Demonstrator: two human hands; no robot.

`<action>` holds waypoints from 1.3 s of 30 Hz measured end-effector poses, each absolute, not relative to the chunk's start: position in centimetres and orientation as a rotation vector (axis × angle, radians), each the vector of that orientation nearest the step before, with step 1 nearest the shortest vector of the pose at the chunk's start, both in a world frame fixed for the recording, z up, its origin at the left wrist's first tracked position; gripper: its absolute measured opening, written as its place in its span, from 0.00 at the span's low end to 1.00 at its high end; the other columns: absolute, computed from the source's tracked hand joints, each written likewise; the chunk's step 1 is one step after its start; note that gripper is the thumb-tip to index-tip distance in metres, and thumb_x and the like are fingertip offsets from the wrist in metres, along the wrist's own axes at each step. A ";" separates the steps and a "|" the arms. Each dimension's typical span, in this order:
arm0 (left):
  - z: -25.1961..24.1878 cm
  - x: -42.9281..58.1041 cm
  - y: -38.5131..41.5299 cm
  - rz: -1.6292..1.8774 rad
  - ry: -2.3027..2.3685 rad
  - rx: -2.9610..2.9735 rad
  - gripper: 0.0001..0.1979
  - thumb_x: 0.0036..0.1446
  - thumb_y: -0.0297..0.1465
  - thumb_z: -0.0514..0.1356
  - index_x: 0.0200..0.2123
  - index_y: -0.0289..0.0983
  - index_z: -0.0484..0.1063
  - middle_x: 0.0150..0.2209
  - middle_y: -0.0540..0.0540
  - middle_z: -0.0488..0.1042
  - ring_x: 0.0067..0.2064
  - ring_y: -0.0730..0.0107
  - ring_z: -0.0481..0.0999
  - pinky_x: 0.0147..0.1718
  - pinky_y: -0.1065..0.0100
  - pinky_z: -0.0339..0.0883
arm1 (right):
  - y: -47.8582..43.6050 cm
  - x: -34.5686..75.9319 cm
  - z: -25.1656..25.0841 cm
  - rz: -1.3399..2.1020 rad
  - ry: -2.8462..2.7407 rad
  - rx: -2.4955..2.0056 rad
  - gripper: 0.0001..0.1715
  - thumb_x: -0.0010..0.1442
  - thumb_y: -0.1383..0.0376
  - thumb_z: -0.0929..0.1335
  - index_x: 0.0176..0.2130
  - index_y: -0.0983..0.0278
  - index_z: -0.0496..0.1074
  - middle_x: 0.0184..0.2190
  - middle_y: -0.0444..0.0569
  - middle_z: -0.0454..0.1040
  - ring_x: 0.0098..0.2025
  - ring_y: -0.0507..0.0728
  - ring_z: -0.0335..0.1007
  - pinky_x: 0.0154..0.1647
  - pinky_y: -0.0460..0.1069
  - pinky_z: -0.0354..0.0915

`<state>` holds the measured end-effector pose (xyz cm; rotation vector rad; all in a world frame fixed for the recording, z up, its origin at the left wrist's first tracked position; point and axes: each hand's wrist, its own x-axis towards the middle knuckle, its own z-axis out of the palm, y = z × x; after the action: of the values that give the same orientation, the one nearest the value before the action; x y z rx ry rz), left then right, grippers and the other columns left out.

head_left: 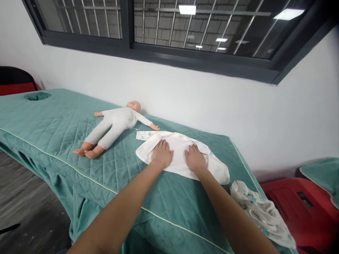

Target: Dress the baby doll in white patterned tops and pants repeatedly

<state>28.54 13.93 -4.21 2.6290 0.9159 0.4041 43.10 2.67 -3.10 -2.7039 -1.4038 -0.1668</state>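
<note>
A white baby shirt (180,155) with small printed patterns along its sleeve and edge lies spread on the green quilted bed cover. My left hand (162,154) rests flat on the left part of the cloth, fingers apart. On the right part of it lies my right hand (195,157), also flat and open. Just left of the shirt a baby doll (116,121) in a white body suit lies on its back, head toward the wall, one arm reaching close to the shirt's sleeve.
Crumpled patterned baby clothes (261,211) lie at the right edge of the green-covered bed (60,116). Beyond that edge stands a red plastic chair (293,201). A face hole (37,96) is at the bed's far left. The wall (185,95) and barred window border the back.
</note>
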 end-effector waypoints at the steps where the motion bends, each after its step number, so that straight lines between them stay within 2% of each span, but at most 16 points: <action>1: -4.2 28.4 13.8 0.392 0.916 2.640 0.35 0.66 0.41 0.41 0.67 0.21 0.53 0.71 0.30 0.47 0.72 0.52 0.44 0.70 0.56 0.37 | 2.5 42.9 -3.1 -0.162 -1.410 -2.707 0.34 0.71 0.59 0.50 0.66 0.77 0.55 0.70 0.66 0.50 0.72 0.66 0.42 0.67 0.60 0.48; 7: -4.2 27.8 13.4 0.334 0.942 2.686 0.35 0.67 0.42 0.39 0.68 0.22 0.52 0.71 0.33 0.48 0.72 0.54 0.44 0.70 0.55 0.38 | 0.6 41.7 -3.4 -0.122 -1.445 -2.741 0.36 0.71 0.55 0.51 0.68 0.73 0.53 0.71 0.60 0.48 0.73 0.63 0.39 0.70 0.57 0.41; 18: -3.7 26.8 12.7 0.329 0.914 2.749 0.33 0.68 0.40 0.39 0.67 0.21 0.54 0.70 0.31 0.50 0.72 0.52 0.46 0.69 0.52 0.42 | -3.6 38.8 -3.3 -0.165 -1.502 -2.738 0.36 0.72 0.54 0.51 0.69 0.71 0.54 0.71 0.60 0.49 0.72 0.64 0.42 0.69 0.60 0.45; 21: -3.4 25.5 12.5 0.334 0.830 2.777 0.32 0.68 0.40 0.42 0.66 0.23 0.56 0.69 0.32 0.53 0.71 0.53 0.50 0.68 0.52 0.45 | -5.5 37.2 -3.4 -0.207 -1.576 -2.654 0.36 0.72 0.53 0.51 0.68 0.71 0.56 0.70 0.61 0.50 0.72 0.65 0.44 0.69 0.61 0.46; 25: -1.8 22.1 14.4 0.398 0.647 2.813 0.27 0.68 0.39 0.47 0.62 0.29 0.64 0.67 0.38 0.60 0.69 0.60 0.56 0.68 0.59 0.48 | -5.6 35.0 -2.7 -0.203 -1.726 -2.435 0.37 0.70 0.50 0.52 0.67 0.70 0.57 0.70 0.60 0.51 0.72 0.64 0.43 0.70 0.62 0.46; 29: 1.3 17.5 20.7 0.809 0.803 2.675 0.21 0.68 0.36 0.47 0.57 0.36 0.70 0.62 0.43 0.69 0.65 0.62 0.64 0.64 0.61 0.58 | 1.5 33.3 -0.3 -0.089 -1.701 -2.179 0.38 0.69 0.50 0.56 0.67 0.70 0.55 0.69 0.61 0.53 0.71 0.63 0.46 0.70 0.60 0.49; 32: 3.1 13.2 27.8 0.975 1.094 2.558 0.21 0.66 0.36 0.51 0.57 0.35 0.69 0.63 0.40 0.67 0.64 0.57 0.64 0.64 0.56 0.57 | 11.3 32.9 1.5 0.121 -1.551 -2.048 0.39 0.67 0.49 0.58 0.68 0.67 0.52 0.68 0.59 0.57 0.69 0.63 0.53 0.69 0.60 0.52; 34: 3.4 10.3 32.5 0.927 1.296 2.437 0.25 0.63 0.36 0.56 0.60 0.32 0.65 0.65 0.34 0.61 0.66 0.48 0.61 0.63 0.49 0.55 | 18.5 33.2 2.2 0.208 -1.460 -2.023 0.42 0.66 0.49 0.59 0.69 0.69 0.49 0.67 0.61 0.57 0.68 0.65 0.55 0.67 0.60 0.53; 36: 3.1 7.9 36.6 0.798 1.413 2.217 0.30 0.61 0.39 0.58 0.62 0.30 0.62 0.64 0.30 0.62 0.63 0.43 0.64 0.60 0.42 0.57 | 25.4 33.6 2.6 0.269 -1.422 -2.074 0.45 0.66 0.49 0.59 0.69 0.73 0.45 0.67 0.65 0.57 0.68 0.67 0.56 0.66 0.61 0.54; 39: 1.8 5.9 40.4 0.645 1.368 2.036 0.31 0.64 0.46 0.53 0.61 0.30 0.63 0.54 0.31 0.73 0.51 0.49 0.76 0.49 0.45 0.69 | 34.1 33.9 3.0 0.319 -1.412 -2.114 0.50 0.66 0.45 0.58 0.69 0.78 0.42 0.64 0.73 0.60 0.64 0.72 0.61 0.63 0.63 0.57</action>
<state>5.94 40.44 1.78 2.0355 1.3677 0.6454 33.93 34.14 2.96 -2.1135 -1.4118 0.3192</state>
